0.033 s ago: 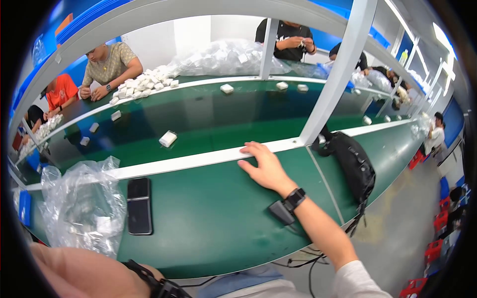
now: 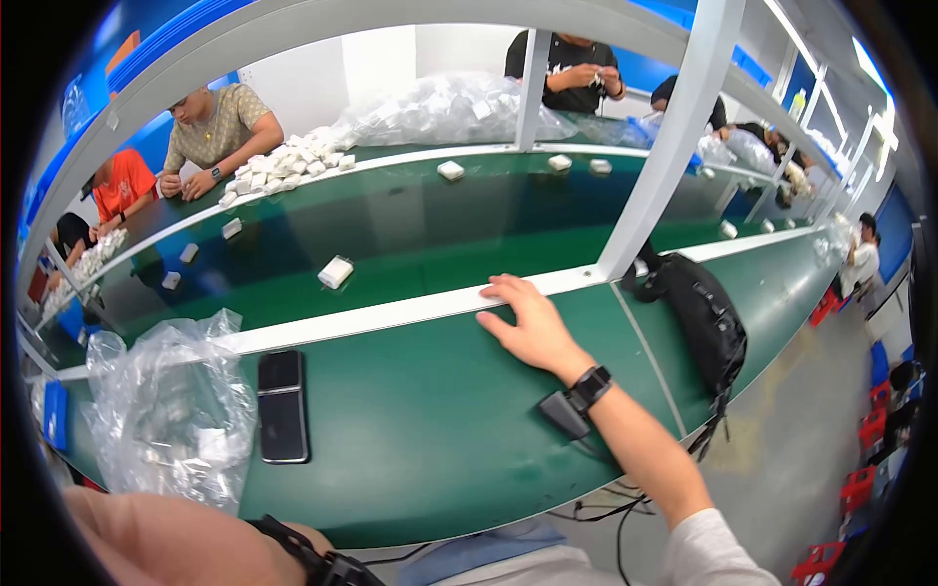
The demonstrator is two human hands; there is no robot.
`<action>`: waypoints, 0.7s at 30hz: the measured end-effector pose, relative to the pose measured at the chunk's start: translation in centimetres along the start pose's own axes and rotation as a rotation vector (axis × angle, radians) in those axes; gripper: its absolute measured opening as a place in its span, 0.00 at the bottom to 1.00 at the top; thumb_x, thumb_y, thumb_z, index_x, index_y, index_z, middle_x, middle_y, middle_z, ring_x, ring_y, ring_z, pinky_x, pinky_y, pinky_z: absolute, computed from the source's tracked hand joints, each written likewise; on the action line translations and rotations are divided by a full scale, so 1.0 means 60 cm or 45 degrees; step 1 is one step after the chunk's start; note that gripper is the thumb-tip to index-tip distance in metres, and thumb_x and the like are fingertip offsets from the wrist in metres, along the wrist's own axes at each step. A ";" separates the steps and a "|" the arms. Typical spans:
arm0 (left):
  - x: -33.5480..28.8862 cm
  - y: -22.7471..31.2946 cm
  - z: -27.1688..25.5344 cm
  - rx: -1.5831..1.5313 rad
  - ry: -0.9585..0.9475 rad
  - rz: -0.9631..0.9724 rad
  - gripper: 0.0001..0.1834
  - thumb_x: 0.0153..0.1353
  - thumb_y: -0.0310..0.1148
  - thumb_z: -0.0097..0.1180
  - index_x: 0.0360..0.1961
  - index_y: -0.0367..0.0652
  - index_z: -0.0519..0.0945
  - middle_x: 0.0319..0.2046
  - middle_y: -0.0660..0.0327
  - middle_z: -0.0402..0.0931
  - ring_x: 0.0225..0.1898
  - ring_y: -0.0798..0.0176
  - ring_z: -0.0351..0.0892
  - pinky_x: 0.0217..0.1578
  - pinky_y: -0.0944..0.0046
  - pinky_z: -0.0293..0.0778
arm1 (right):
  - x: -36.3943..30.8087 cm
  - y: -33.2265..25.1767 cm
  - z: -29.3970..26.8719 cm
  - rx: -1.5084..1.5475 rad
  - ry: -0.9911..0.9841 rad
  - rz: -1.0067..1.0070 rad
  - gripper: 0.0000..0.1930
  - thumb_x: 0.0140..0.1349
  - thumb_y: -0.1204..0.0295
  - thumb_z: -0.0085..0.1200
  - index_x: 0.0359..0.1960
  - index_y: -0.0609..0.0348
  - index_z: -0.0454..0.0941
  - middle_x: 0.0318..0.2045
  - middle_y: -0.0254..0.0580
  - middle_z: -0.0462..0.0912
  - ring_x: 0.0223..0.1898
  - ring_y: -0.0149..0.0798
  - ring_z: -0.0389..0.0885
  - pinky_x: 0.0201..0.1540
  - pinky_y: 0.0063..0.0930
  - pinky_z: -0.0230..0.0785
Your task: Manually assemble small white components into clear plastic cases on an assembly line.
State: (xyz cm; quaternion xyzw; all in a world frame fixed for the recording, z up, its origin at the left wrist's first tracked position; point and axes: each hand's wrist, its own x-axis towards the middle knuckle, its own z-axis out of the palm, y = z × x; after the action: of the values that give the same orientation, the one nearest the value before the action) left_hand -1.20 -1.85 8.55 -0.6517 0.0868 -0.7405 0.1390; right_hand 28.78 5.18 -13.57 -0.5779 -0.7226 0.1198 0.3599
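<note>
My right hand (image 2: 532, 330) rests on the green tabletop (image 2: 391, 420), fingers spread, holding nothing. Its fingertips reach onto the white rail (image 2: 391, 314) along the table's far edge. A black watch (image 2: 589, 388) circles that wrist, and a dark grey box-shaped device (image 2: 563, 414) sits beside it. At the lower left, my left arm (image 2: 166, 532) comes close to the camera with a black strap (image 2: 303, 557) on it; the left hand itself is out of sight. Nearest that arm are a clear plastic bag (image 2: 171, 410) with some white pieces inside and a black folding phone (image 2: 282, 405).
Beyond the rail runs a dark green belt (image 2: 420, 234) carrying scattered white packets (image 2: 335, 272). A white upright post (image 2: 669, 146) rises near my right hand. Right of it lies a black waist bag (image 2: 699, 317). Across the belt, co-workers sit near a white packet heap (image 2: 293, 161) and plastic bags (image 2: 440, 107).
The view has shifted very slightly, so everything appears a little farther right. My right hand keeps its place against the rail, and the packets on the belt show no clear movement.
</note>
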 end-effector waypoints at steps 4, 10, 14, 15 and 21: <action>0.002 -0.041 -0.021 -0.011 -0.126 0.022 0.28 0.82 0.47 0.36 0.70 0.35 0.56 0.52 0.46 0.76 0.20 0.61 0.81 0.19 0.65 0.79 | 0.000 0.001 -0.013 -0.052 0.015 -0.016 0.19 0.66 0.64 0.64 0.54 0.61 0.83 0.65 0.56 0.79 0.70 0.56 0.72 0.72 0.44 0.65; 0.003 -0.083 -0.024 -0.013 -0.204 0.161 0.27 0.81 0.47 0.38 0.67 0.34 0.59 0.50 0.47 0.77 0.21 0.60 0.82 0.21 0.65 0.79 | -0.006 0.007 -0.022 -0.084 -0.013 -0.028 0.18 0.67 0.64 0.63 0.54 0.61 0.83 0.65 0.56 0.78 0.69 0.57 0.72 0.72 0.46 0.66; 0.013 -0.084 -0.045 0.010 -0.300 0.156 0.26 0.81 0.46 0.40 0.65 0.34 0.62 0.49 0.47 0.78 0.22 0.60 0.82 0.22 0.65 0.80 | 0.011 -0.014 -0.008 -0.022 0.015 -0.023 0.19 0.66 0.64 0.65 0.55 0.61 0.83 0.65 0.56 0.78 0.70 0.57 0.72 0.72 0.46 0.66; 0.012 -0.081 -0.043 0.022 -0.293 0.158 0.26 0.80 0.46 0.40 0.64 0.33 0.62 0.48 0.48 0.78 0.22 0.60 0.82 0.23 0.65 0.80 | 0.010 -0.018 -0.010 -0.005 0.011 0.015 0.19 0.65 0.64 0.65 0.55 0.61 0.84 0.64 0.56 0.79 0.70 0.56 0.72 0.72 0.46 0.66; 0.003 -0.069 -0.029 0.056 -0.301 0.164 0.25 0.80 0.46 0.43 0.61 0.32 0.66 0.46 0.48 0.80 0.23 0.59 0.83 0.25 0.64 0.81 | 0.001 -0.010 -0.023 -0.028 0.022 0.049 0.19 0.66 0.65 0.64 0.54 0.61 0.84 0.64 0.56 0.80 0.71 0.56 0.72 0.73 0.46 0.65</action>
State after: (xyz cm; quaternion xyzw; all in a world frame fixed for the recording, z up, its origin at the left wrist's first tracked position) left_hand -3.33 1.91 9.78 -0.7242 0.0952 -0.6499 0.2100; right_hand 29.24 4.72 -12.23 -0.5964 -0.7096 0.1138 0.3574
